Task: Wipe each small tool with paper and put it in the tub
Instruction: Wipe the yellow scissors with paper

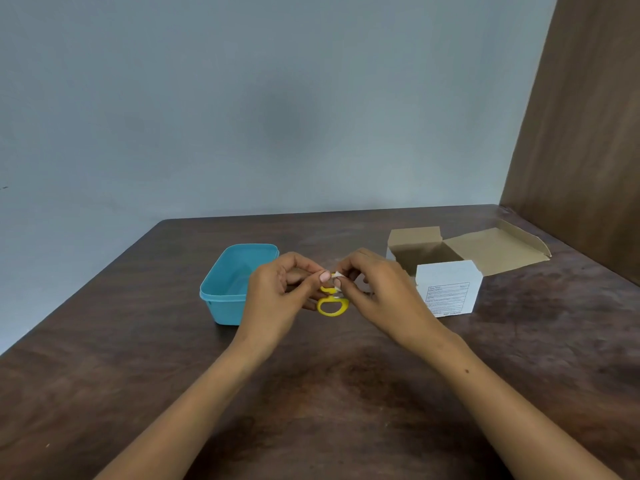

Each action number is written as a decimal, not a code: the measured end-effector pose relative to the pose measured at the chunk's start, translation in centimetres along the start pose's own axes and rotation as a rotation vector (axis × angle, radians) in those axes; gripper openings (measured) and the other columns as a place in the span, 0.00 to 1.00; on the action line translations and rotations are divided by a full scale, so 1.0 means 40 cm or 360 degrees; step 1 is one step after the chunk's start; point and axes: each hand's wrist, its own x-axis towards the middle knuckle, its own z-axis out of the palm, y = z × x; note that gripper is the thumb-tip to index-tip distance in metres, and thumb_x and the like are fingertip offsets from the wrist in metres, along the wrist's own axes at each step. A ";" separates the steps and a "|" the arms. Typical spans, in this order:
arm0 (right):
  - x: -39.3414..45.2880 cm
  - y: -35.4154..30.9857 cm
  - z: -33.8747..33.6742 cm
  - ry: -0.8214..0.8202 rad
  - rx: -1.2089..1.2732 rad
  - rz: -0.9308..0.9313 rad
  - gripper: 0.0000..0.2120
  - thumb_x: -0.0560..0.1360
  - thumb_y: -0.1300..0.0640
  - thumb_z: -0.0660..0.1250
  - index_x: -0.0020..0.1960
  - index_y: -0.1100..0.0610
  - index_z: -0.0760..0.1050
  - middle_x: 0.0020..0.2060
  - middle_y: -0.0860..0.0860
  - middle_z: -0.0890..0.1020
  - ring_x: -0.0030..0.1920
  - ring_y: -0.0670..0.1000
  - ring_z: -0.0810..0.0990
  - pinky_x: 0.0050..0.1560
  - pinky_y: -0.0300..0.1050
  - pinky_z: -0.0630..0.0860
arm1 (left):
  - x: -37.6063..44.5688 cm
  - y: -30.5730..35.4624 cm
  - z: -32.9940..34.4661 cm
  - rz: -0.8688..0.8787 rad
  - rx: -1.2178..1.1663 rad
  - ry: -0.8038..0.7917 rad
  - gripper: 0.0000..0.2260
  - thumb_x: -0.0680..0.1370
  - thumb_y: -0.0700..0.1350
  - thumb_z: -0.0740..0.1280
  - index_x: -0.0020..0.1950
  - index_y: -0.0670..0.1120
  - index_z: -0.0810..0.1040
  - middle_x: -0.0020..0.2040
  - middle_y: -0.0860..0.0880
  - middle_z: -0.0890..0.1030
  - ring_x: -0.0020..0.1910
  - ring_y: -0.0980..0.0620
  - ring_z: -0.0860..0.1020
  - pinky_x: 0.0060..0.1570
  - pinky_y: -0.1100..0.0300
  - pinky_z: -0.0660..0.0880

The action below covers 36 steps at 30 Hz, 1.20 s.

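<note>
Wiping the yellow scissors, tub waiting

On the brown table (311, 393), the open cardboard box (446, 268) sits right, its inside mostly hidden; the blue tub (221, 289) at left shows nothing in its visible part. Between them, the left hand (277, 292) pinches the small yellow scissors (330, 304) while the right hand (377, 289) pinches white paper (337, 277) around them. Next, likely: finish wiping, then carry them left into the tub.

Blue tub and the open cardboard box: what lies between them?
In the head view, both hands meet between the blue tub and the cardboard box: left hand and right hand hold yellow-handled scissors and white paper.
</note>
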 end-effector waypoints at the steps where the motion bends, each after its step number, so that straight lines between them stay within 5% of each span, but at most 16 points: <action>1: 0.000 0.000 -0.001 0.0057 0.0046 0.0043 0.02 0.74 0.55 0.68 0.44 0.53 0.76 0.38 0.43 0.78 0.40 0.43 0.76 0.38 0.42 0.72 | -0.001 0.003 0.001 -0.0035 -0.0091 0.0005 0.08 0.70 0.42 0.73 0.45 0.39 0.79 0.37 0.44 0.85 0.36 0.49 0.84 0.35 0.60 0.81; 5: 0.006 0.000 -0.009 0.0263 0.0351 0.0277 0.02 0.71 0.56 0.73 0.41 0.53 0.80 0.32 0.38 0.78 0.35 0.37 0.77 0.34 0.28 0.70 | -0.003 0.005 0.004 -0.0151 -0.0278 -0.0057 0.14 0.64 0.37 0.77 0.47 0.39 0.79 0.40 0.44 0.86 0.39 0.50 0.84 0.38 0.61 0.80; 13: 0.005 -0.007 -0.021 0.0365 0.0871 0.0487 0.09 0.65 0.60 0.78 0.40 0.53 0.79 0.36 0.51 0.85 0.38 0.46 0.84 0.42 0.43 0.81 | -0.005 0.004 0.003 -0.0149 -0.0300 -0.0004 0.09 0.69 0.36 0.74 0.46 0.34 0.79 0.39 0.43 0.86 0.38 0.49 0.85 0.32 0.62 0.80; 29: 0.010 -0.017 -0.033 0.0035 0.0728 0.0343 0.04 0.68 0.62 0.75 0.42 0.57 0.82 0.37 0.49 0.85 0.40 0.46 0.84 0.43 0.37 0.79 | 0.006 0.023 -0.026 -0.0106 -0.0015 -0.0274 0.07 0.70 0.36 0.73 0.44 0.34 0.81 0.38 0.43 0.85 0.36 0.51 0.84 0.28 0.65 0.77; 36: 0.013 -0.001 -0.043 -0.0028 0.0814 0.0515 0.06 0.66 0.61 0.77 0.40 0.59 0.82 0.35 0.52 0.85 0.38 0.48 0.84 0.38 0.36 0.77 | 0.011 0.029 -0.034 -0.0138 0.0007 -0.0241 0.08 0.70 0.36 0.73 0.46 0.34 0.81 0.37 0.44 0.85 0.35 0.53 0.84 0.28 0.65 0.77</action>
